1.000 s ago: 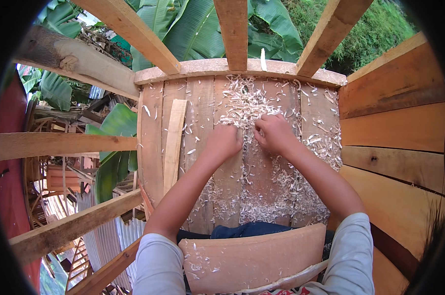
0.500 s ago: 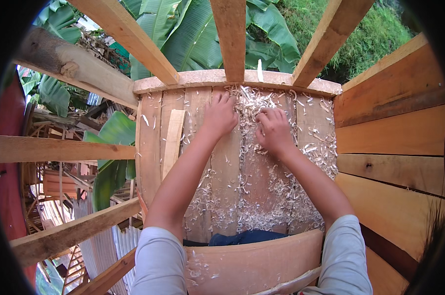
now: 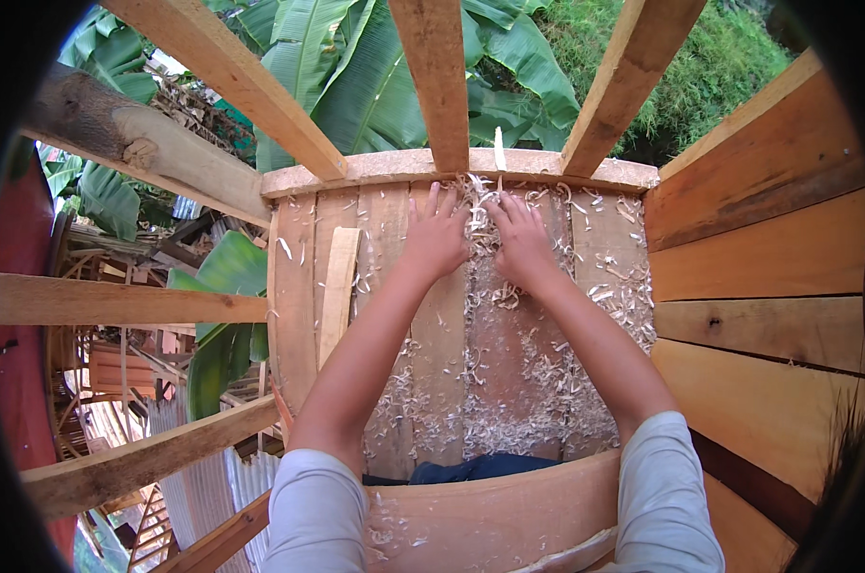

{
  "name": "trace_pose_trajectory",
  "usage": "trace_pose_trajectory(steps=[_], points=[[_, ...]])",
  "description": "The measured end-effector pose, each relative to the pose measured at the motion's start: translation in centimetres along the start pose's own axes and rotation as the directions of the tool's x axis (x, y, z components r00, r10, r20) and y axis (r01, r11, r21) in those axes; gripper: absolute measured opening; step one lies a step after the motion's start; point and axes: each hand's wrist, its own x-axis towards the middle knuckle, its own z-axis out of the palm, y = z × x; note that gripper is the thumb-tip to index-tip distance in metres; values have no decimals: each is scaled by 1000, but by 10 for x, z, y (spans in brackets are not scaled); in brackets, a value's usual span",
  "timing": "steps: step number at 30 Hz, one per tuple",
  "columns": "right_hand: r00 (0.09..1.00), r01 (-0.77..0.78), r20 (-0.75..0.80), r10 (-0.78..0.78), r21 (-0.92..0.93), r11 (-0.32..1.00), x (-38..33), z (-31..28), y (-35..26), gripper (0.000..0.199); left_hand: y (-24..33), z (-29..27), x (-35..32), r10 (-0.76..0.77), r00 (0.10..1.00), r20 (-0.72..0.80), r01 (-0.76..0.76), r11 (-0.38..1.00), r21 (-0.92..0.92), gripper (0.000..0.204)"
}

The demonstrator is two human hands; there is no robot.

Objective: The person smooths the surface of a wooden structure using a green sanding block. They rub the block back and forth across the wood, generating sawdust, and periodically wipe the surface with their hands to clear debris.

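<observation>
My left hand [image 3: 436, 239] lies on the plank floor [image 3: 437, 363], its fingers spread and pointing toward the far rail [image 3: 385, 169]. Beside it, my right hand [image 3: 525, 246] is stretched out flat, fingers forward. A small heap of pale wood shavings [image 3: 478, 199] sits between the fingertips of both hands, against the rail. Looser shavings lie scattered over the planks, thickest at the right and near side. One long curl of shaving [image 3: 498, 148] stands up at the rail's edge. Neither hand visibly grips anything.
A loose wooden strip [image 3: 340, 286] lies left of my left forearm. Upright posts [image 3: 432, 86] rise from the rail, and a board wall [image 3: 762, 258] closes the right side. A wide board [image 3: 490, 520] and dark blue cloth [image 3: 485, 466] are near me. Banana leaves [image 3: 356, 76] hang beyond.
My right hand has moved forward and slightly left, its curled fingers straightening. The left hand's fingers have spread more. The shavings heap is now gathered more narrowly between the hands.
</observation>
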Motion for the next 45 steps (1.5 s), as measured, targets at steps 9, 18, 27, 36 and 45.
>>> trace_pose_trajectory(steps=[9,18,27,36,45], points=[[981,102,188,-45,-306,947,16,1,-11,60,6,-3,3,-56,989,139,63,997,-46,39],[930,360,220,-296,-365,859,28,3,1,54,0,-5,15,-81,972,223,102,991,-87,51],[930,330,161,-330,25,944,20,-12,-1,46,-4,-13,24,-67,960,271,61,998,28,51],[985,170,43,-170,-10,985,37,6,-9,49,10,-25,10,-153,933,325,207,968,-140,59],[933,342,116,-340,5,940,22,1,-2,51,-15,-13,0,-42,994,100,56,988,-143,46]])
